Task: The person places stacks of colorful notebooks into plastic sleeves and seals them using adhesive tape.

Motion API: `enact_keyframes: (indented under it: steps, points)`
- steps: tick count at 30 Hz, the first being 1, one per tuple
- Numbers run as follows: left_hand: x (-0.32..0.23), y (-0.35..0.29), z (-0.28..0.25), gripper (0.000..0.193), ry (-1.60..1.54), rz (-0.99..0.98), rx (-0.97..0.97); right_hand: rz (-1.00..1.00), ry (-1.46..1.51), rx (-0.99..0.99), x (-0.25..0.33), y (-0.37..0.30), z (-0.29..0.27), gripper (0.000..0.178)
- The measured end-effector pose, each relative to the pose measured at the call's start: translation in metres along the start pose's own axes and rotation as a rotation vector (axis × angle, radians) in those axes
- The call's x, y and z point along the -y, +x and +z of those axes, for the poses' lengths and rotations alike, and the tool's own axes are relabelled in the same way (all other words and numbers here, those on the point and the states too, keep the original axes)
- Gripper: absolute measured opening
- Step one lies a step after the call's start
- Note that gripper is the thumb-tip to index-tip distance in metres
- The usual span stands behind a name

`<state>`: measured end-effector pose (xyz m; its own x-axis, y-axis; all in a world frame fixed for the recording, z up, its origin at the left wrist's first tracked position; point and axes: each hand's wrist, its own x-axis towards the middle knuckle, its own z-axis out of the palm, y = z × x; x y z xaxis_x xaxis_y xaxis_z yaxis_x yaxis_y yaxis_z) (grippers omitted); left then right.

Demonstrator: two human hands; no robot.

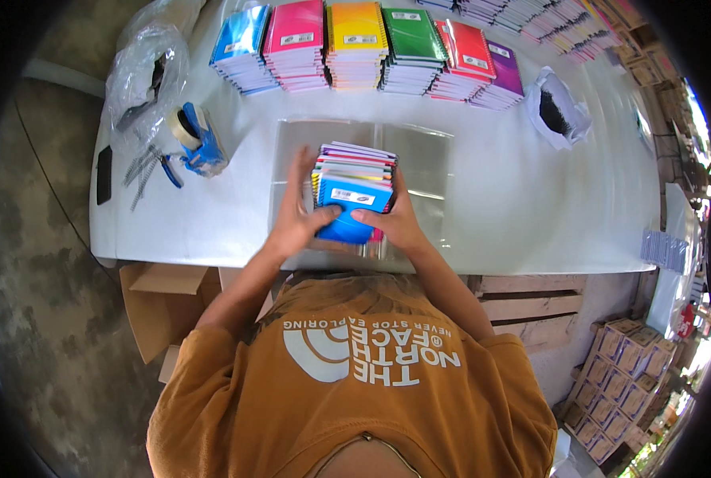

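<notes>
Between my hands is a stack of spiral notebooks, a blue cover facing me and several coloured edges behind it. My left hand has its thumb on the blue cover; its fingers, smeared by motion, stretch along the stack's left side. On the other side my right hand grips the stack, thumb on the front and fingers wrapped behind the right edge. Beneath the stack, clear plastic sleeves lie flat on the white-covered table.
Notebook piles in blue, pink, yellow, green, red and purple line the far side. At left are a blue tape dispenser, loose wire spirals, blue-handled pliers and a plastic bag. A white bag stands right.
</notes>
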<state>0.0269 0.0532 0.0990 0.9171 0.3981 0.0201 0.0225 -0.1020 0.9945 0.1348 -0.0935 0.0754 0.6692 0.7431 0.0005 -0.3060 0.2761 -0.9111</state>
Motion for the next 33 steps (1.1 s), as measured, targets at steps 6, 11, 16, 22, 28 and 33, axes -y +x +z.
enact_keyframes:
  steps: [6,11,16,22,28,33]
  points:
    - [0.075,-0.008,0.023,0.071,-0.327,-0.057,0.058,-0.089,-0.258,-0.054,-0.051,-0.013,-0.016,0.096]
    - [0.084,0.004,0.003,0.070,0.484,0.135,0.223,-0.199,-0.865,-0.159,-0.073,-0.014,-0.038,0.083]
    - [0.007,0.024,0.002,0.079,0.128,-0.274,0.207,0.072,-0.742,-0.316,0.011,0.000,-0.002,0.059]
    - [0.046,0.041,0.011,0.076,0.310,-0.582,0.219,0.574,-1.041,-0.192,-0.005,0.028,-0.034,0.061]
    - [0.005,0.038,0.006,0.060,0.974,-0.477,0.093,0.335,-1.458,-0.458,-0.004,0.009,-0.034,0.048]
    - [0.106,0.010,-0.010,0.038,1.432,-0.082,-0.448,-0.067,-1.791,-0.789,-0.057,-0.037,-0.072,0.035]
